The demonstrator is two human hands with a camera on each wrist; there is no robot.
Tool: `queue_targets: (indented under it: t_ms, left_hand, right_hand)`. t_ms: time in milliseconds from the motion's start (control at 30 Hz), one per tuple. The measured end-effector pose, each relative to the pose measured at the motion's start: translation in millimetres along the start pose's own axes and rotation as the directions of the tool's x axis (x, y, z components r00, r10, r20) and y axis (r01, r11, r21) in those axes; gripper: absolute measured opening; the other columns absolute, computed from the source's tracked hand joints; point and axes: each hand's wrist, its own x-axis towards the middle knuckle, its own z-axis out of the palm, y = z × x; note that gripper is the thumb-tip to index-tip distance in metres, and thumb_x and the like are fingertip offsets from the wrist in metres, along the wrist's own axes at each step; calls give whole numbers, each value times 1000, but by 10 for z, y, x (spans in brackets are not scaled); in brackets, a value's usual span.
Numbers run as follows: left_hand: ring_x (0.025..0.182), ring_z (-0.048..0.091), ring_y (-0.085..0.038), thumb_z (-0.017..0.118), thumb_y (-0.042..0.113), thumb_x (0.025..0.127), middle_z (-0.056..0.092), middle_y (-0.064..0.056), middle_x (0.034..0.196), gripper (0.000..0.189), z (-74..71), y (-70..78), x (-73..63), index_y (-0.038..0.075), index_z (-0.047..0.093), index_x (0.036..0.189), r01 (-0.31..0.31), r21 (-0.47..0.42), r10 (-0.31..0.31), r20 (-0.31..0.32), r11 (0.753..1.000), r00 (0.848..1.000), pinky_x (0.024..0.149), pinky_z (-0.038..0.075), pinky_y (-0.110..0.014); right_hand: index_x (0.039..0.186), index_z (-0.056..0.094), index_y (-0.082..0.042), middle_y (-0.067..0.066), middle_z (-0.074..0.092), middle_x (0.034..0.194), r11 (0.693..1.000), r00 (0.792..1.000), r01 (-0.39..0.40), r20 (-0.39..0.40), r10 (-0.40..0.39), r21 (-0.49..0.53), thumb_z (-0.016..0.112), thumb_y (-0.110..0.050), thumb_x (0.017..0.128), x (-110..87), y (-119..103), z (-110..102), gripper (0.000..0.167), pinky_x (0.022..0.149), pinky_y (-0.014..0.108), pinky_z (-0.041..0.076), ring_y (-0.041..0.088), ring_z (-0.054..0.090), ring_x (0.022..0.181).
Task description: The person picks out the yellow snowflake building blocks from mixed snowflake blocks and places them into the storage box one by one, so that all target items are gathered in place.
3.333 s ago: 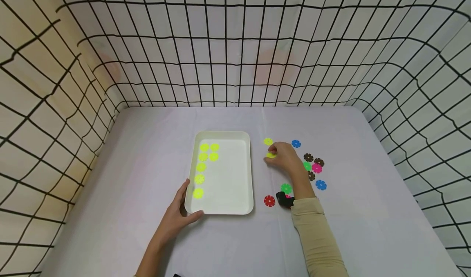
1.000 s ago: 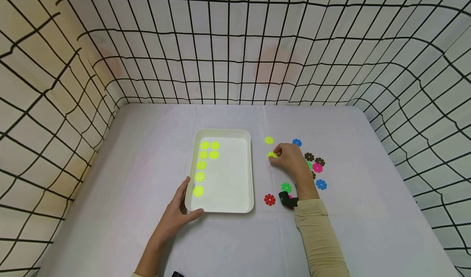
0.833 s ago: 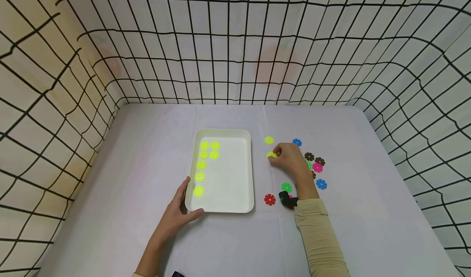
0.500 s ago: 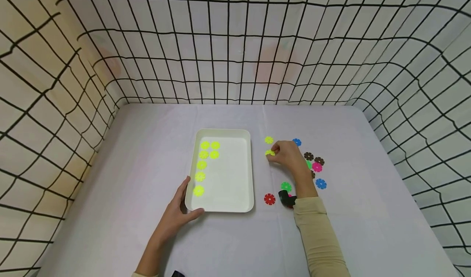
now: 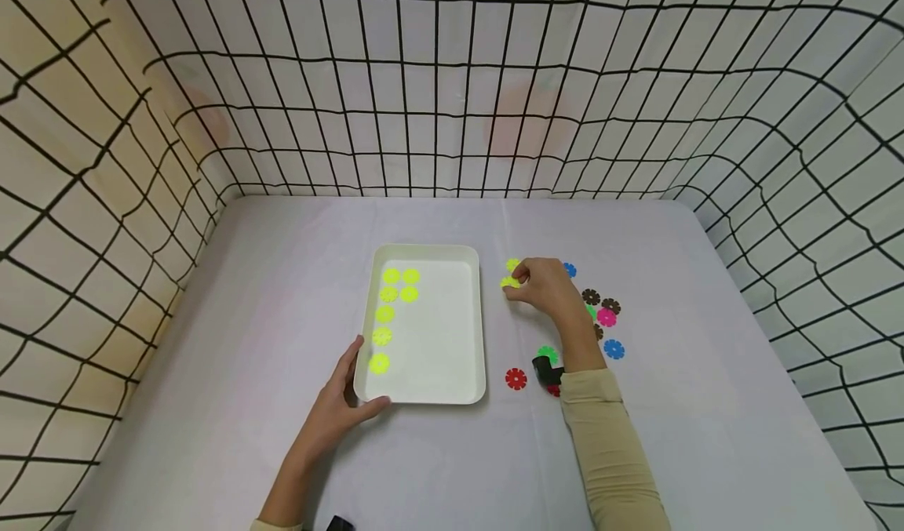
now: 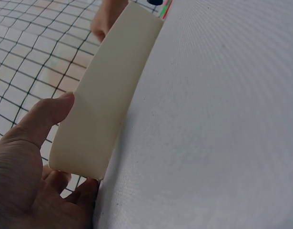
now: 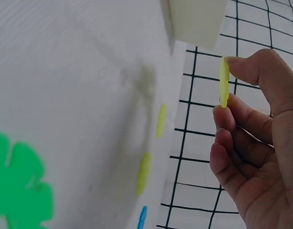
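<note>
My right hand [image 5: 547,286] pinches a yellow flower-shaped disc [image 7: 224,82] between thumb and fingertips, its thin edge facing the right wrist camera. The disc is raised above the table in that view. Two more yellow discs [image 7: 144,173] lie on the cloth beneath. My left hand [image 5: 337,407] holds the near left corner of a white tray [image 5: 438,396], thumb against the near wall and fingers round the left side. Inside the tray, several yellow discs [image 5: 384,314] form a column along the left, with two side by side in the far rows.
Right of the tray lie a red disc [image 5: 516,379], green disc [image 5: 547,354], blue disc [image 5: 614,349], pink disc [image 5: 606,317] and brown disc [image 5: 591,296], among others. The right forearm and its black wrist camera [image 5: 547,372] cover some. Black wire mesh [image 5: 459,92] surrounds the table.
My right hand has lifted the yellow disc off the cloth and moved it slightly away from me and to the left. The left hand and tray stay in place.
</note>
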Motion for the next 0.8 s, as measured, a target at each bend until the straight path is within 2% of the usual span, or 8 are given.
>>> queue_targets:
  t_ms: [100,400,467,533,600,633,800]
  left_hand:
    - [148,26,-28,83,27,78,26,-9,161,106,-1,0,2,26,12,157,0,-11,0,0,1000,1000,100,22,0]
    - [149,25,-28,83,25,77,25,-9,162,108,0,24,7,23,11,157,5,-8,-5,1,1000,1000,100,21,0]
    - [149,26,-28,84,24,76,25,-9,161,109,1,30,8,22,11,157,6,-3,-6,-1,1000,1000,106,24,-6]
    - [148,27,-28,84,23,76,26,-9,161,109,1,35,9,21,11,157,3,-1,-3,-2,1000,1000,112,26,-18]
    - [148,28,-28,84,22,76,26,-9,161,109,-1,40,9,20,11,157,0,-3,0,-3,1000,1000,113,28,-21]
    - [147,29,-29,84,22,77,27,-10,161,108,1,39,8,19,11,157,-8,-3,8,-3,1000,1000,115,28,-28]
    - [147,29,-31,83,22,77,27,-12,161,107,-3,24,15,19,12,157,-30,-16,30,0,999,1000,104,27,-6]
  right_hand:
    - [100,71,-3,10,71,97,1000,1000,25,-6,-24,6,76,-30,80,-9,-80,-36,34,74,34,53,22,61,86]
    - [96,72,-4,9,70,92,988,988,149,-42,-147,49,76,-26,79,-22,-484,-171,28,70,32,52,22,60,83]
    - [96,72,-3,9,71,92,982,984,178,-38,-176,60,75,-25,79,-20,-580,-182,28,70,33,52,22,60,84]
    - [96,72,-3,9,71,92,977,979,203,-32,-201,71,75,-25,79,-11,-669,-180,28,71,33,52,21,61,84]
    - [96,72,-3,8,71,91,971,973,229,-27,-227,73,75,-25,79,3,-751,-169,28,73,33,52,21,62,84]
    - [96,72,-4,8,71,92,968,971,241,-23,-240,74,75,-26,79,12,-790,-162,28,73,33,52,21,62,84]
    - [96,72,-5,7,72,92,954,956,294,-2,-294,58,76,-27,79,59,-995,-115,28,78,33,53,22,65,88]
